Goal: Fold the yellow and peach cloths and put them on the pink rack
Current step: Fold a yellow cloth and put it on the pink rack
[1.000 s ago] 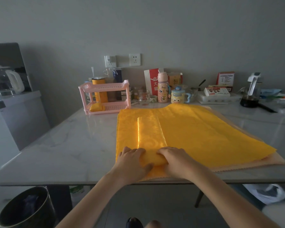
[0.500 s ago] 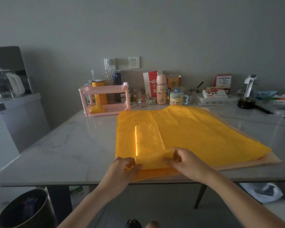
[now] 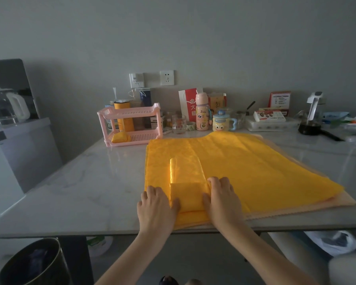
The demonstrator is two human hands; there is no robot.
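Observation:
A narrow strip of folded yellow cloth (image 3: 188,188) lies on a stack of spread yellow cloths (image 3: 255,161) near the table's front edge. Its near end is turned over into a short flap. My left hand (image 3: 155,204) lies flat at the flap's left side, and my right hand (image 3: 222,198) presses flat on its right side. Peach cloth (image 3: 335,202) shows under the yellow stack along the front and right edges. The pink rack (image 3: 130,122) stands at the back left, and a small folded yellow cloth (image 3: 120,137) lies on its lower shelf.
Bottles, cups, boxes and a coffee press line the back of the marble table (image 3: 80,182). A kettle (image 3: 6,108) sits on a grey cabinet at the left. A dark bin (image 3: 33,264) stands on the floor under the table's left front corner.
Both hands lifted the strip's near end, folded it away from me and laid it down; they now press flat beside and on the new flap.

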